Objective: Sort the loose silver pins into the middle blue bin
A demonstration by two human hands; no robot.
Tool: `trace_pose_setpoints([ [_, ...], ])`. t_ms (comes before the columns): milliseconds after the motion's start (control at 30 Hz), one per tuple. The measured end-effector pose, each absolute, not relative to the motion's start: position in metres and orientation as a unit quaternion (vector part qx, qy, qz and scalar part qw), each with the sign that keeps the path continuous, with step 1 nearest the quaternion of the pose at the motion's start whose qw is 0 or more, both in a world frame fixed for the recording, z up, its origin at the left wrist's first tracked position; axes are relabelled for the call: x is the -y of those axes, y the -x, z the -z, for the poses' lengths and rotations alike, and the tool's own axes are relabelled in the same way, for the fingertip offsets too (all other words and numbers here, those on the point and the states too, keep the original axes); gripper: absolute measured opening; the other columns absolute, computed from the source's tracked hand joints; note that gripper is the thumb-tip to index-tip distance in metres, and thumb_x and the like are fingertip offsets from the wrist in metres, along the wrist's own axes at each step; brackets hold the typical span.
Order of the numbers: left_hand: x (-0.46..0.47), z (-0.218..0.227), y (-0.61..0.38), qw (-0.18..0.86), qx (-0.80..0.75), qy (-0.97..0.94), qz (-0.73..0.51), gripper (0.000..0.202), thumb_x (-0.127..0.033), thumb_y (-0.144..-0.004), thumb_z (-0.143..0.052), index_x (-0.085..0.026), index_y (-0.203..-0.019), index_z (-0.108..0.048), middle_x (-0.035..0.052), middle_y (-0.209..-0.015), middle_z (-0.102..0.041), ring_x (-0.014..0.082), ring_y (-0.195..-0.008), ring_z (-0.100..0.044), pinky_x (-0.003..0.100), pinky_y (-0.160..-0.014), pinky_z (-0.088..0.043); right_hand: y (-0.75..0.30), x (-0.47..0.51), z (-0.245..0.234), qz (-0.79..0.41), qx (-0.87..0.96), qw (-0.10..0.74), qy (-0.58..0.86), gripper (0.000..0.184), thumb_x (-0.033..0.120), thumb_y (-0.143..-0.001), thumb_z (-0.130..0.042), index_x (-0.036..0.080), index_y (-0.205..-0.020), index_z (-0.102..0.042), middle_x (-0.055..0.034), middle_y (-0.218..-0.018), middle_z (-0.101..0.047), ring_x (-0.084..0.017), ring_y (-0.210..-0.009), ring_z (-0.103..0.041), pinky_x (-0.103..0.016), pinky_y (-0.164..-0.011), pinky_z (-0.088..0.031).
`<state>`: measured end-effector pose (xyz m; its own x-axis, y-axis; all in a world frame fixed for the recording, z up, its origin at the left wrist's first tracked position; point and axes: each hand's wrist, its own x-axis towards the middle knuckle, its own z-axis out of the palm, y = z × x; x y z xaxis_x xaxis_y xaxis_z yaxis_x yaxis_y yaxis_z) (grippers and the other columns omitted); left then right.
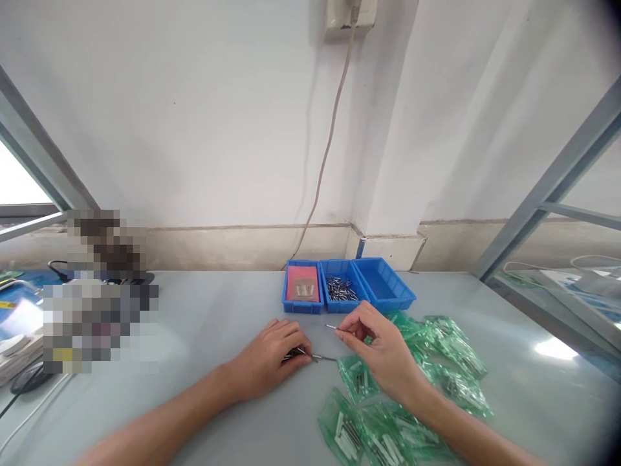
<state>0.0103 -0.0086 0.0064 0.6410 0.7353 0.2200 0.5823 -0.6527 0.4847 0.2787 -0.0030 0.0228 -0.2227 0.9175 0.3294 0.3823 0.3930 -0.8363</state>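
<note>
My left hand (272,357) rests low over the table, its fingers curled round several thin metal pins (297,353). One longer pin (324,358) sticks out past the fingertips to the right. My right hand (376,343) pinches a single small metal pin (332,327) between thumb and forefinger, its tip pointing left. Just behind the hands, the middle blue bin (359,280) holds a heap of similar metal pins (341,289). Green plastic bags (361,378) with pins and white pieces inside lie under and around my right forearm.
A left blue bin (286,296) holds a pink sheet and a small clear packet (305,288). The right blue bin (385,283) adjoins the middle one. A cable (331,136) hangs down the wall. Metal frame posts (548,175) flank the table; a blurred person (104,298) is at left.
</note>
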Motion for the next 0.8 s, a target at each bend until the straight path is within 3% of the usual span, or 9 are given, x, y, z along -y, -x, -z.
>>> trace_pose_setpoints([
  [267,0.009,-0.006,-0.01,0.192,-0.372,-0.885,-0.203,0.009,-0.029,-0.111,-0.06,-0.023,-0.107,-0.065,0.0025,-0.106,-0.069,0.0211,-0.096,-0.063,0.035,-0.09,-0.043,-0.28,0.006,-0.026,-0.316,0.719,0.423,0.452,0.024,0.046,-0.102,-0.068,0.027,-0.088,-0.072,-0.0038,-0.09,-0.065,-0.022,-0.08,-0.06,-0.033,-0.067,-0.047],
  [467,0.009,-0.008,-0.01,0.189,-0.373,-0.887,-0.198,0.008,-0.028,-0.111,-0.06,-0.023,-0.107,-0.065,0.002,-0.105,-0.068,0.0209,-0.097,-0.064,0.035,-0.091,-0.043,-0.277,0.0,-0.025,-0.52,0.62,0.4,0.429,0.044,0.066,-0.101,-0.063,0.023,-0.097,-0.073,-0.0014,-0.084,-0.063,-0.014,-0.06,-0.05,-0.028,-0.054,-0.043],
  [600,0.009,-0.007,-0.01,0.19,-0.37,-0.888,-0.197,0.005,-0.026,-0.11,-0.062,-0.023,-0.106,-0.063,0.0015,-0.106,-0.067,0.0205,-0.098,-0.063,0.034,-0.089,-0.042,-0.276,-0.002,-0.023,-0.592,0.558,0.416,0.407,0.044,0.065,-0.1,-0.067,0.021,-0.099,-0.073,0.0001,-0.084,-0.059,-0.012,-0.061,-0.046,-0.024,-0.053,-0.043],
  [800,0.009,-0.006,-0.01,0.193,-0.37,-0.887,-0.198,0.004,-0.026,-0.111,-0.061,-0.024,-0.108,-0.063,0.0011,-0.107,-0.067,0.0205,-0.098,-0.063,0.035,-0.092,-0.041,-0.279,-0.006,-0.023,-0.513,0.596,0.443,0.43,0.039,0.061,-0.098,-0.072,0.023,-0.104,-0.072,0.0006,-0.085,-0.06,-0.013,-0.064,-0.05,-0.026,-0.055,-0.046],
])
